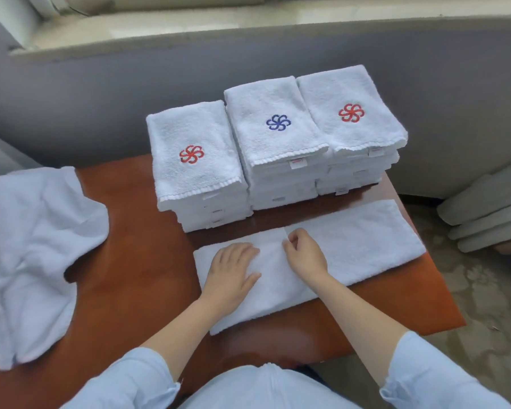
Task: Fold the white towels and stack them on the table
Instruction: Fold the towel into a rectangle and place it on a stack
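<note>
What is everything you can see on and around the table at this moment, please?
folded towel stacks: three, white, logos red, blue, red; side by side at the table's far edge.
half-folded towel: one, white, long strip across the table's near right.
loose towels: count unclear, white, crumpled at the table's left end.
table: one, reddish-brown, under the towels.
cushions: several, grey, stacked on the floor at right.
window ledge: one, pale, along the top.
sleeves: two, light blue, bottom.
left hand: one, flat on the half-folded towel.
right hand: one, fingers curled at that towel's middle edge, apparently pinching it.
</note>
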Tool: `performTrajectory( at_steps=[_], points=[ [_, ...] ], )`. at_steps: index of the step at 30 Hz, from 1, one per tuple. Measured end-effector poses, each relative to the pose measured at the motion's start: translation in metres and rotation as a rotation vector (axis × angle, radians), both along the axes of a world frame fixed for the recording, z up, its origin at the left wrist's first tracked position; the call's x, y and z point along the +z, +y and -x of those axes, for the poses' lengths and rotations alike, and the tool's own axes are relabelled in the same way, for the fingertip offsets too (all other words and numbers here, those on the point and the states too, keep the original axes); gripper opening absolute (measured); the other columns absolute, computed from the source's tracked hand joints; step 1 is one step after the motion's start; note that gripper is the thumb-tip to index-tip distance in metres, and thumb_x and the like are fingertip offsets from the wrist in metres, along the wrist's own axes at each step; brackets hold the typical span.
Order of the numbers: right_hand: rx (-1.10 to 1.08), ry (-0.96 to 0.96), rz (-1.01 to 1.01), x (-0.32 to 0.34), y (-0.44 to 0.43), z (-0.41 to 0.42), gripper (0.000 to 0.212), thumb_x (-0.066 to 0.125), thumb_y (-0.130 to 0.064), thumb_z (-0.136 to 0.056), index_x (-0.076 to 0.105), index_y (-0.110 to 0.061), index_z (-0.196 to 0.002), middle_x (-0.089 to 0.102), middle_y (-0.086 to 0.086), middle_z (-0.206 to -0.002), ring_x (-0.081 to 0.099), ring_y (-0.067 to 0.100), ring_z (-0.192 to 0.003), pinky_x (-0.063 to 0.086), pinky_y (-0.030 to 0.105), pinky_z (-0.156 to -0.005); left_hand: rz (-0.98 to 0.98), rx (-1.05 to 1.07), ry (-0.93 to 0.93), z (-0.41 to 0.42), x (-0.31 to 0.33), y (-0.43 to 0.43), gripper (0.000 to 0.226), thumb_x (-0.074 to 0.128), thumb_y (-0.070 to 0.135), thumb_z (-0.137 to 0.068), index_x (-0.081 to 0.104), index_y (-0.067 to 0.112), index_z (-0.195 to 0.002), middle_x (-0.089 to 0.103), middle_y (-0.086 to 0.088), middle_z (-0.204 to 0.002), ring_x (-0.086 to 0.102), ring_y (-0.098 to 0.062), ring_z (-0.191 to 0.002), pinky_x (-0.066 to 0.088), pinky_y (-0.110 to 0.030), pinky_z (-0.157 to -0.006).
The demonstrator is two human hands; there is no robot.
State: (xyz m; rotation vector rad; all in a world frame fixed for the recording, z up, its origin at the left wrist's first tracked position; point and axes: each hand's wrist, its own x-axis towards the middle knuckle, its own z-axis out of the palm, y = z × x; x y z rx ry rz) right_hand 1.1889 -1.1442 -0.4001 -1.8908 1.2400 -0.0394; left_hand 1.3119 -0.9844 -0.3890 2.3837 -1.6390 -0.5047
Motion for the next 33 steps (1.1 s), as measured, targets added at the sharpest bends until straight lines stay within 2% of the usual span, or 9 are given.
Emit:
performTrajectory(
  at_steps=[3,5,11,14,17,20,23,26,33],
  points=[
    [0.052,0.003,0.000,-0.003,0.001,-0.003,0.008,0.044,-0.028,-0.103,0.045,-0.020,-0.101,0.052,-0.005,-0.069,0.050,0.012,-0.060,0.032,0.029,-0.049,-0.226,-0.078,-0.115,-0.001,-0.009,0.003,0.082,0.032,0.061,-0.098,-0.020,0.027,-0.152,-0.020,0.005,-0.160,-0.019,-0.019,-0.150,-0.016,-0.044,-0.120],
    [0.070,0.009,0.022,-0.007,0.006,0.000,0.008,0.042,-0.028,-0.103,0.044,-0.020,-0.102,0.050,-0.004,-0.064,0.049,0.013,-0.056,0.030,0.029,-0.048,-0.325,-0.122,-0.135,-0.003,-0.014,0.003,0.088,0.026,0.070,-0.094,-0.037,0.030,-0.142,-0.037,0.003,-0.154,-0.034,-0.023,-0.144,-0.020,-0.051,-0.117],
    [0.148,0.052,0.143,-0.016,0.012,0.020,0.014,0.041,-0.031,-0.104,0.040,-0.019,-0.110,0.049,-0.007,-0.061,0.047,0.012,-0.053,0.025,0.030,-0.045,-0.466,-0.263,-0.112,-0.012,-0.018,-0.002,0.103,0.032,0.084,-0.082,-0.041,0.040,-0.139,-0.050,0.000,-0.148,-0.045,-0.032,-0.136,-0.024,-0.056,-0.113],
    [0.132,0.059,0.143,-0.015,0.011,0.022,0.024,0.044,-0.036,-0.102,0.038,-0.019,-0.118,0.051,-0.006,-0.063,0.051,0.015,-0.055,0.033,0.031,-0.047,-0.526,-0.288,-0.101,-0.014,-0.017,-0.007,0.110,0.039,0.085,-0.078,-0.043,0.042,-0.137,-0.052,-0.002,-0.145,-0.048,-0.034,-0.133,-0.025,-0.059,-0.111],
    [0.172,0.023,0.143,-0.012,0.016,0.031,0.046,0.052,-0.042,-0.096,0.031,-0.027,-0.134,0.054,-0.012,-0.086,0.055,0.009,-0.068,0.043,0.031,-0.058,-0.568,-0.297,-0.095,-0.015,-0.014,-0.013,0.116,0.046,0.085,-0.074,-0.044,0.045,-0.135,-0.052,-0.002,-0.146,-0.048,-0.036,-0.132,-0.022,-0.063,-0.110],
    [0.324,0.013,0.227,-0.012,0.024,0.047,0.063,0.053,-0.044,-0.093,0.025,-0.037,-0.149,0.042,-0.010,-0.130,0.052,0.008,-0.105,0.050,0.030,-0.076,-0.621,-0.297,-0.097,-0.016,-0.008,-0.020,0.126,0.057,0.083,-0.069,-0.043,0.045,-0.136,-0.053,-0.002,-0.143,-0.044,-0.040,-0.135,-0.018,-0.066,-0.110],
    [0.443,0.101,0.313,-0.016,0.036,0.057,0.066,0.050,-0.049,-0.091,0.028,-0.036,-0.152,0.027,-0.005,-0.152,0.038,0.015,-0.128,0.040,0.032,-0.101,-0.650,-0.315,-0.115,-0.017,-0.003,-0.022,0.137,0.068,0.079,-0.064,-0.045,0.044,-0.134,-0.054,-0.003,-0.144,-0.042,-0.042,-0.136,-0.017,-0.067,-0.110],
    [0.403,0.160,0.265,-0.014,0.048,0.056,0.073,0.051,-0.047,-0.088,0.021,-0.038,-0.154,0.017,-0.007,-0.157,0.028,0.017,-0.134,0.032,0.034,-0.111,-0.666,-0.336,-0.134,-0.019,0.001,-0.020,0.145,0.075,0.073,-0.061,-0.046,0.042,-0.133,-0.051,-0.005,-0.146,-0.039,-0.042,-0.137,-0.017,-0.066,-0.111],
    [0.413,0.189,0.123,0.002,0.080,0.044,0.085,0.057,-0.037,-0.080,0.017,-0.040,-0.154,0.012,-0.014,-0.157,0.022,0.017,-0.136,0.039,0.032,-0.102,-0.705,-0.388,-0.166,-0.036,0.006,0.018,0.152,0.083,0.064,-0.059,-0.057,0.042,-0.116,-0.050,-0.006,-0.147,-0.037,-0.041,-0.139,-0.014,-0.067,-0.111]
  ],
)
